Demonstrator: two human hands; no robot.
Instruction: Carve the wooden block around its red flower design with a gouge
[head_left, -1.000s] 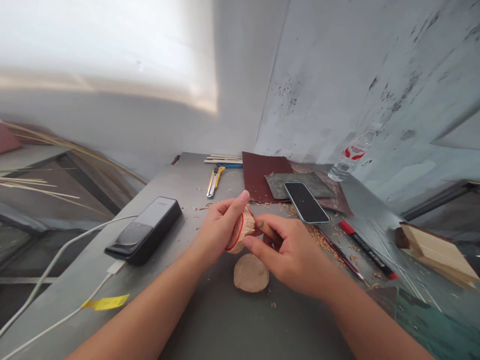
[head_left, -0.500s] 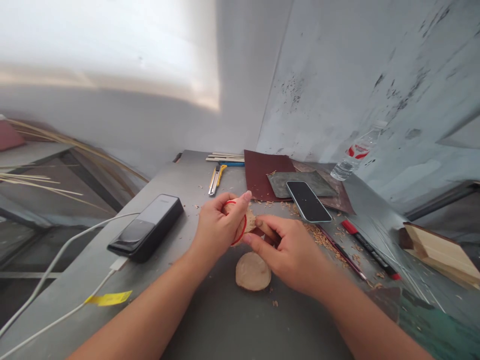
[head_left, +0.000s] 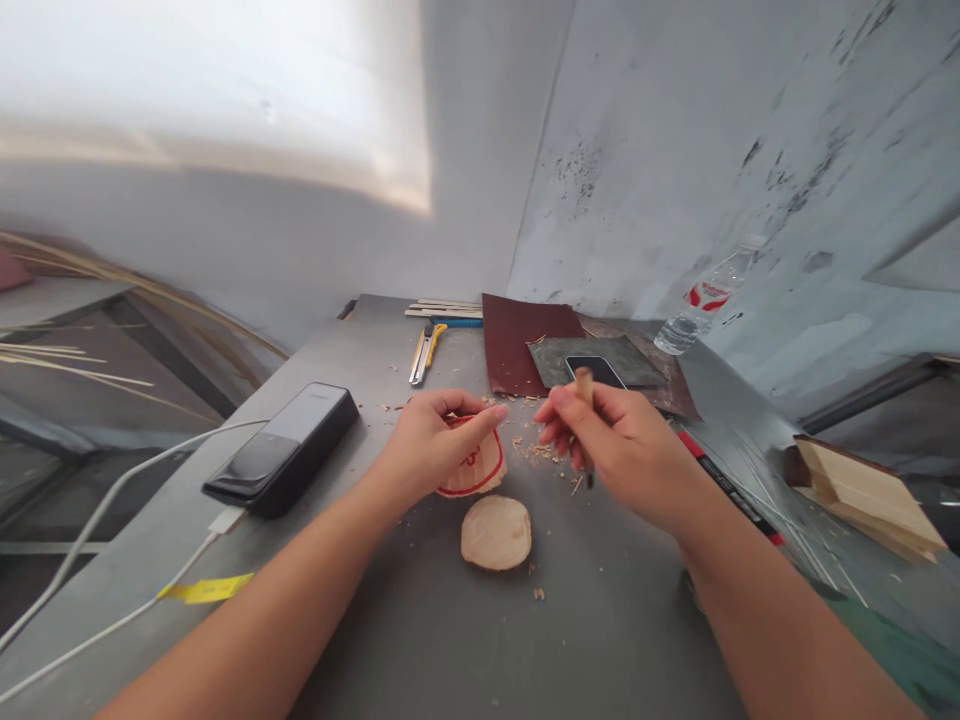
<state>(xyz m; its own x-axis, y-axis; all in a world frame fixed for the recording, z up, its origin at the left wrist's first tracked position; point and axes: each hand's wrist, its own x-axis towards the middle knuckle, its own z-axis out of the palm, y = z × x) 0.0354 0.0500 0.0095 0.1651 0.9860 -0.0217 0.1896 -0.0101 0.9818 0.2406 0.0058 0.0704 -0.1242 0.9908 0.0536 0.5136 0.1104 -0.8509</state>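
**Near edge:** bare forearms enter from the bottom of the view, over a grey sheet-metal worktop (head_left: 525,640).

**Item 1:** plain round wood slice (head_left: 496,533), lying flat on the worktop, just nearer than the hands, with a few crumbs of wood around it.

**Item 2:** carved wood piece (head_left: 474,472) with a red outline drawn on its face, lying at centre under the left hand (head_left: 439,442). The fingers curve over its far edge, gently pinning it down. It looks light and fairly stiff, though thin edges may chip; best taken by the thick rim, away from the red line.

**Item 3:** small wood-handled carving tool (head_left: 584,387), gripped in the closed right hand (head_left: 611,432), its dark tip (head_left: 589,481) pointing down, clear of the worktop and well apart from the carved piece.

**Item 4:** loose wood shavings (head_left: 537,451), scattered between the hands.

**Left side:** black power bank (head_left: 277,450) with white cable (head_left: 112,528); strip of yellow tape (head_left: 206,588).

**Right side:** red-capped marker (head_left: 726,483); pale wood blocks (head_left: 862,495).

**Far edge:** yellow utility knife (head_left: 424,354), dark red sandpaper (head_left: 521,345), grey abrasive sheet (head_left: 611,362), phone (head_left: 592,370) partly behind the right hand, and plastic water bottle (head_left: 701,312).
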